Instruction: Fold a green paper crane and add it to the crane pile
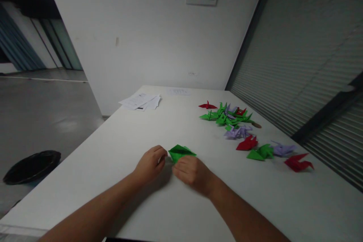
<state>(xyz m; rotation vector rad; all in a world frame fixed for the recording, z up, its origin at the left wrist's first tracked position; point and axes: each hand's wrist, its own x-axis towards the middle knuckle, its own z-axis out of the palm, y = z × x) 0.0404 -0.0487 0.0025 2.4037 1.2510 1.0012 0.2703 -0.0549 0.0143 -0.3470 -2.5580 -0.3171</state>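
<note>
A partly folded piece of green origami paper point(178, 152) is on the white table in front of me, with pointed ends left and right and a raised fold on top. My right hand point(191, 172) is closed on its lower right part, and the fingers cover that edge. My left hand point(151, 162) is just left of the paper, thumb and fingers curled together near its left point. Whether anything is between those fingertips is hidden.
To the right lies a pile of green, purple and red paper cranes point(227, 115), with several more, such as a red crane point(297, 163), nearer me. Printed sheets point(140, 101) lie at the back left. A lined black bin point(32, 166) stands beside the table point(119, 140); blinds point(289, 64) run along the right.
</note>
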